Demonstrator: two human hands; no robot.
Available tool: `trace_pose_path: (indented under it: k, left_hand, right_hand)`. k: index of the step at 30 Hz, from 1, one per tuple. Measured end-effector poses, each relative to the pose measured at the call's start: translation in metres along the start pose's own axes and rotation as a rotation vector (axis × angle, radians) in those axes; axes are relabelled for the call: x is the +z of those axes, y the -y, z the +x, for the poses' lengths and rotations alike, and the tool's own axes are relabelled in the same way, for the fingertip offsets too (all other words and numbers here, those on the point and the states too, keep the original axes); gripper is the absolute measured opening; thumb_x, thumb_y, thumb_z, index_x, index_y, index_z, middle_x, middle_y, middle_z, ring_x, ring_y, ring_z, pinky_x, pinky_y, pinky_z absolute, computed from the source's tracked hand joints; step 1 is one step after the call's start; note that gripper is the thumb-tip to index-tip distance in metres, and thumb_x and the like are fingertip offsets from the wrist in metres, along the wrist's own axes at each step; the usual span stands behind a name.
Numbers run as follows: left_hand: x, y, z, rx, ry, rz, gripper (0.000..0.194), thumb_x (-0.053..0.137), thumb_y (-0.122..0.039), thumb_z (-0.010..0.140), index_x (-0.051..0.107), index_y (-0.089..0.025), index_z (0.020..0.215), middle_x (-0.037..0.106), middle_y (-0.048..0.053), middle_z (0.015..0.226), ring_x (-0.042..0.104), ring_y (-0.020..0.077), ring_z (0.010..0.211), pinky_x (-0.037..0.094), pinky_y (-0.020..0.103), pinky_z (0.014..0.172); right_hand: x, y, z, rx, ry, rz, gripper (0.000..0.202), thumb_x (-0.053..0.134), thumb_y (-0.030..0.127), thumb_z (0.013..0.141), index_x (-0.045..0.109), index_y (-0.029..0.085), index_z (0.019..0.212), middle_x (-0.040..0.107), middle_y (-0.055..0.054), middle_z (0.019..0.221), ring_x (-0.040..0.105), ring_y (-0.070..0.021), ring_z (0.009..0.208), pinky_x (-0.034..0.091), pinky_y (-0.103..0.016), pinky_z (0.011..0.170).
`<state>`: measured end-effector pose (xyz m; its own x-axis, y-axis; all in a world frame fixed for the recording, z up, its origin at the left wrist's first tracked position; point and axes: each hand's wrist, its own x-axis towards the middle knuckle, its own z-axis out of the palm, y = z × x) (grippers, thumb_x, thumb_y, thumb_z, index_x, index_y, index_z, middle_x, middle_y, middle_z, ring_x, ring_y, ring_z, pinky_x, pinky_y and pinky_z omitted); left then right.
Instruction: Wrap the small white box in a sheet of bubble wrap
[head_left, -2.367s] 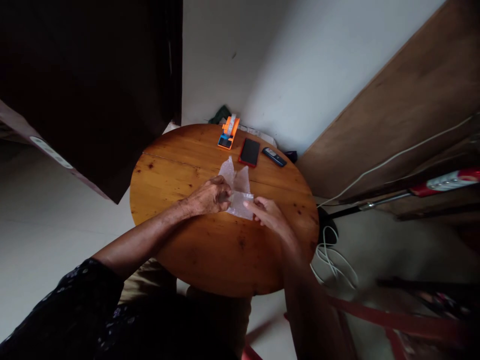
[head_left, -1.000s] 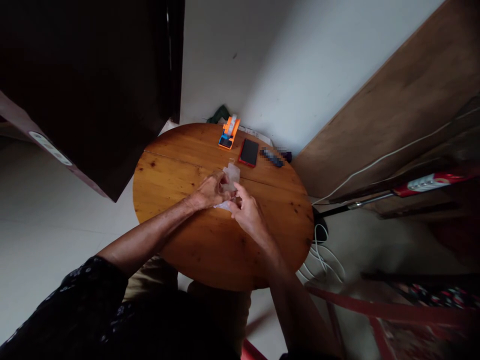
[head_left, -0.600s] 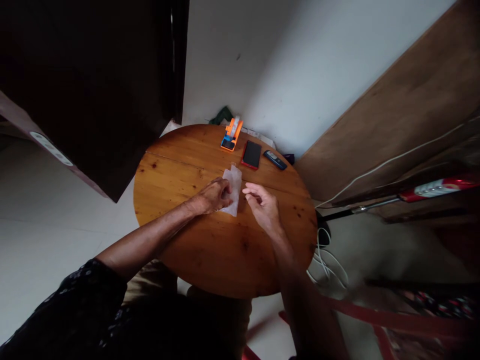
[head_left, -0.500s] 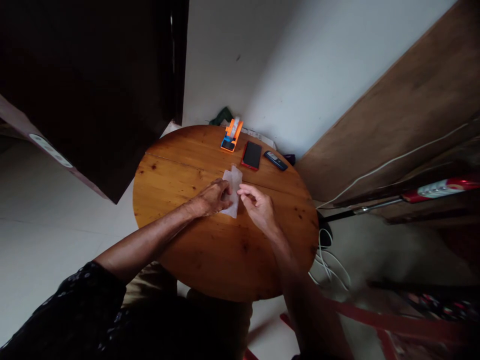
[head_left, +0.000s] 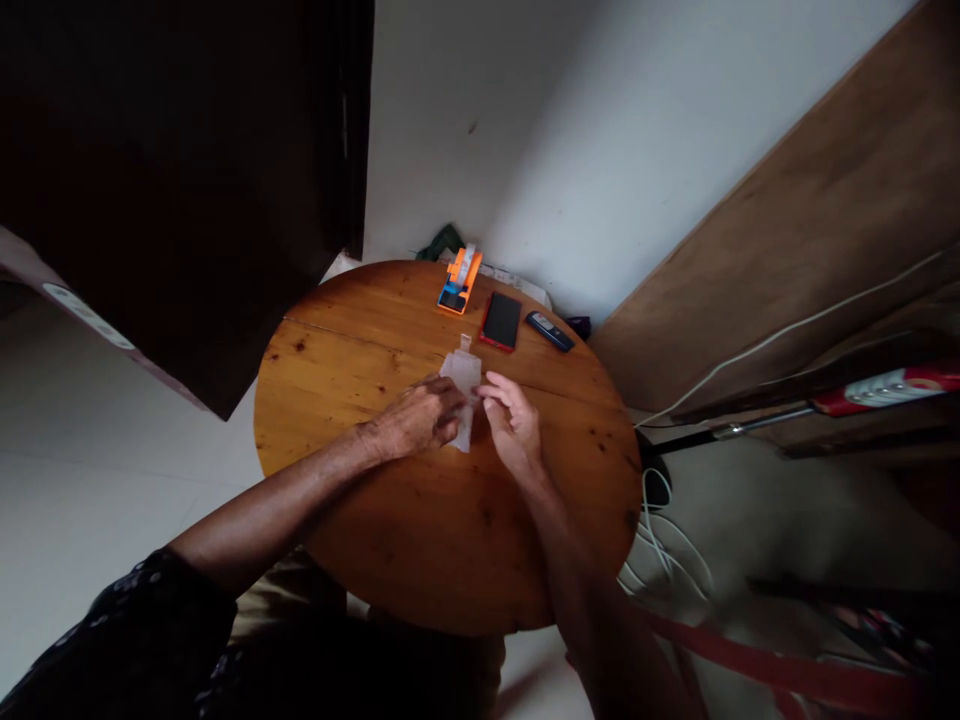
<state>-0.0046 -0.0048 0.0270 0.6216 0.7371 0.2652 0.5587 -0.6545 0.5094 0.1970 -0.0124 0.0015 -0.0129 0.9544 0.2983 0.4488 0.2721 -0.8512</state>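
A small whitish, translucent packet (head_left: 460,369) lies near the middle of the round wooden table (head_left: 450,560), with a short clear strip (head_left: 466,343) at its far end. My left hand (head_left: 426,415) rests on the packet's left side, its fingers curled; what they pinch, if anything, is too small to make out. At the packet's right edge is my right hand (head_left: 514,418), with thumb and fingers apart and nothing visible between them.
Along the table's far edge are an orange tape dispenser (head_left: 469,268), a dark phone-like object with red edges (head_left: 501,321) and a small dark remote-like object (head_left: 550,331). White cables (head_left: 664,530) lie on the floor at the right.
My left hand has closed more over the packet, and my right hand's fingers have spread a little. The clear strip now shows at the packet's far end. The view has shifted slightly.
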Motion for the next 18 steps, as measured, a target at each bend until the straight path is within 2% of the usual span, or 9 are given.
trace_pose_path:
  k: [2,4,7,12,14,18]
  left_hand:
    - [0.0,0.001,0.001,-0.005,0.001,-0.009,0.02,0.057,-0.015,0.088,0.067,-0.014,0.105,0.067,0.012,0.108,0.062,0.0258,0.107,0.052,0.038,0.096]
    - [0.001,0.002,0.001,-0.001,-0.006,-0.015,0.022,0.058,-0.015,0.087,0.067,-0.015,0.107,0.067,0.012,0.109,0.062,0.0259,0.107,0.052,0.038,0.096]
    - [0.004,0.003,0.0,0.01,-0.026,-0.016,0.023,0.058,-0.015,0.087,0.067,-0.015,0.108,0.067,0.012,0.109,0.062,0.0256,0.107,0.052,0.038,0.097]
    - [0.004,0.004,-0.001,0.021,-0.036,-0.039,0.023,0.058,-0.014,0.086,0.067,-0.015,0.107,0.067,0.011,0.11,0.062,0.0247,0.107,0.052,0.038,0.097]
    - [0.003,0.004,0.0,0.015,-0.045,-0.059,0.024,0.059,-0.013,0.085,0.067,-0.016,0.108,0.067,0.011,0.111,0.062,0.0243,0.108,0.052,0.038,0.098]
    - [0.001,0.001,0.001,-0.005,-0.06,-0.106,0.03,0.062,-0.01,0.081,0.067,-0.018,0.109,0.067,0.009,0.114,0.062,0.024,0.11,0.051,0.039,0.101]
  right_hand:
    - [-0.005,-0.002,0.007,0.144,-0.061,0.064,0.042,0.061,0.035,0.085,0.06,0.022,0.124,0.073,-0.011,0.118,0.071,-0.023,0.099,0.059,-0.037,0.08]
    - [-0.008,-0.003,0.015,0.324,-0.059,0.125,0.045,0.067,0.034,0.078,0.06,0.02,0.121,0.071,-0.012,0.119,0.071,-0.0229,0.091,0.057,-0.031,0.062]
    - [-0.005,-0.001,0.026,0.477,-0.007,0.206,0.046,0.073,0.031,0.07,0.062,0.019,0.113,0.072,-0.01,0.102,0.068,-0.0203,0.076,0.046,-0.024,0.043]
    - [0.017,0.005,0.036,0.458,0.036,0.283,0.032,0.076,0.034,0.064,0.064,0.02,0.091,0.063,0.002,0.068,0.047,-0.011,0.049,0.03,-0.022,0.038]
    - [0.023,0.007,0.035,0.38,0.01,0.321,0.028,0.075,0.036,0.065,0.064,0.021,0.085,0.061,0.004,0.065,0.045,-0.0103,0.05,0.033,-0.023,0.044]
    - [0.017,0.011,0.027,0.244,0.048,0.371,0.029,0.074,0.038,0.067,0.066,0.02,0.087,0.068,0.001,0.077,0.056,-0.0144,0.065,0.046,-0.027,0.062]
